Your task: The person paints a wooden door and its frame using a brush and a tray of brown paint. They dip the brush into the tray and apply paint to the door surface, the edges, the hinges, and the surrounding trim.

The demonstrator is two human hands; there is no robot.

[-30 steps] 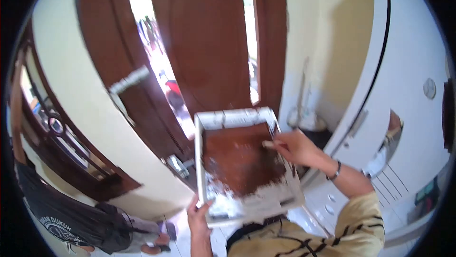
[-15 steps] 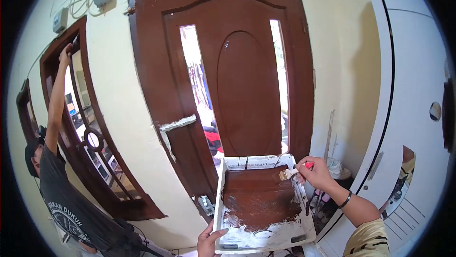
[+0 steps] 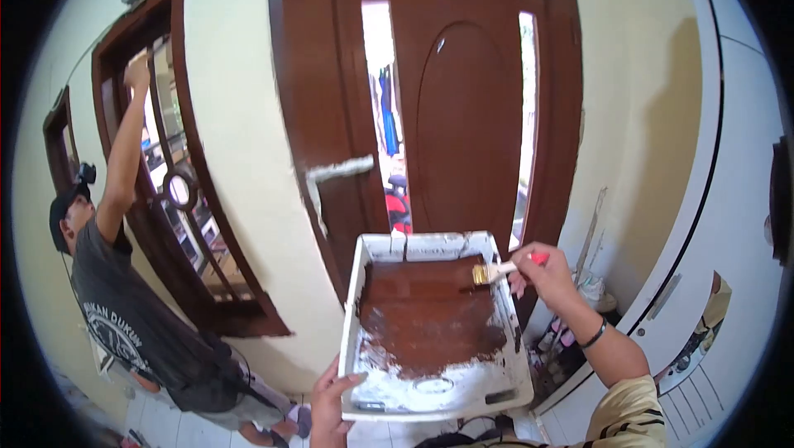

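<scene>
- Head view, lower centre of frame: left hand [image 3: 331, 402] grips the near edge of the tray [image 3: 356, 316], thumb over the rim and fingers underneath, holding it up tilted toward the door.
- Tray floor is coated with brown paint [image 3: 430, 316]; the near end and rim show white, smeared patches. Paint looks spread thin rather than pooled, though depth cannot be told.
- Right hand [image 3: 550, 274], right of centre, is closed around the red handle of the brush [image 3: 496, 270]. A dark band sits on that wrist.
- Brush bristles rest at the tray's upper right corner, touching or just above the paint; cannot tell which. Bristles look pale, so I judge them lightly loaded at most.
- Centre and top of frame: door [image 3: 467, 117] is brown all over and glossy on the oval panel. Two narrow glass strips let daylight through.
- A strip of pale masking covers the door handle [image 3: 339, 171], left of the glass. The frame edge beside the cream wall [image 3: 240, 158] looks ragged.
- Judgement: the door carries a full coat, as far as shows; touch-ups and removal of the masking appear to be left.
- Left of frame: another person [image 3: 124, 282] in a dark shirt reaches one arm up to the window frame [image 3: 178, 167], also brown. What that hand holds is too small to tell.
- Right of frame: a white cabinet [image 3: 728, 200], unpainted by the brown.
</scene>
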